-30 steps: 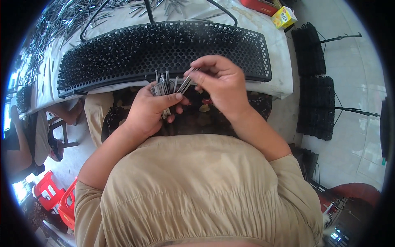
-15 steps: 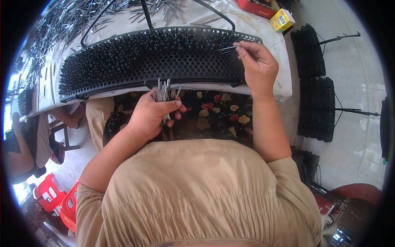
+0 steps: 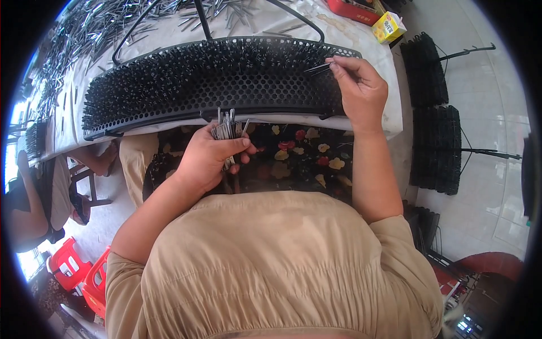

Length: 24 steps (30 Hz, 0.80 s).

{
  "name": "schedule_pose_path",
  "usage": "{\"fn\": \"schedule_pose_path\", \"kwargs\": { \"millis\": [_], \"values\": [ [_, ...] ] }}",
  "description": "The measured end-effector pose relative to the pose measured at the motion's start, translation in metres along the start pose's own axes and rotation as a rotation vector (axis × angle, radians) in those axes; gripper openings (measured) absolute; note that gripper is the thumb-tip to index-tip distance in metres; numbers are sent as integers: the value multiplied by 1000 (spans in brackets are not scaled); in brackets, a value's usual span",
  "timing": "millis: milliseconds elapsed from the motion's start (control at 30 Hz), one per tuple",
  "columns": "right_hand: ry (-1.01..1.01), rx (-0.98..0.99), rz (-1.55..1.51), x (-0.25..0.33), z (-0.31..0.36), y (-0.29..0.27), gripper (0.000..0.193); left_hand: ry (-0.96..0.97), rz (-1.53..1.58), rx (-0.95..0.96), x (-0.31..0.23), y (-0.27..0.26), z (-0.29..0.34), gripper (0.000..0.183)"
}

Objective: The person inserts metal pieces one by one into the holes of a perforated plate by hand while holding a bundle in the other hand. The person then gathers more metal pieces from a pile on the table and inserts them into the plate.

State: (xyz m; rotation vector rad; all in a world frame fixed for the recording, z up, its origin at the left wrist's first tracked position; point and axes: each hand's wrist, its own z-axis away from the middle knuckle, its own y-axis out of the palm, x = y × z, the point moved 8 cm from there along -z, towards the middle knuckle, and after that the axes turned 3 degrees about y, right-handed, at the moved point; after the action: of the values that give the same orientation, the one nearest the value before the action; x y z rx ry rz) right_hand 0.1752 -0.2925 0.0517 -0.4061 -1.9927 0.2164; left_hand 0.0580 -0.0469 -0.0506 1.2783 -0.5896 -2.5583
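A long, curved black rack [image 3: 226, 90] with a perforated plate lies across the near part of the table. Thin dark metal pieces stand upright in many of its holes, densest along the left and far side; bare holes show in the near middle and right. My left hand [image 3: 212, 152] is closed around a bundle of slim metal strips [image 3: 227, 127], just off the rack's near edge. Over the rack's right end, my right hand [image 3: 361, 85] pinches a few thin metal strips [image 3: 320, 68] between thumb and forefinger, their tips pointing left above the holes.
Loose metal strips [image 3: 101, 34] are heaped on the white-covered table [image 3: 389, 101] at the far left. A red container [image 3: 355, 11] and a yellow box [image 3: 388, 27] sit at the far right. More black racks [image 3: 435, 150] stand on the floor to the right. Another person's arm [image 3: 34, 198] shows at left.
My right hand has shifted slightly to the right with its strips. My left hand and its bundle stay nearly where they were.
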Motion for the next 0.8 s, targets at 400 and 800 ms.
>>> {"fn": "schedule_pose_path", "kwargs": {
  "millis": [400, 800],
  "values": [
    [-174, 137, 172, 10, 4, 23, 12, 2, -73, -9, -1, 0, 2, 10],
    [-320, 91, 317, 24, 1, 25, 14, -5, -87, -28, 0, -1, 2, 13]
  ]
}}
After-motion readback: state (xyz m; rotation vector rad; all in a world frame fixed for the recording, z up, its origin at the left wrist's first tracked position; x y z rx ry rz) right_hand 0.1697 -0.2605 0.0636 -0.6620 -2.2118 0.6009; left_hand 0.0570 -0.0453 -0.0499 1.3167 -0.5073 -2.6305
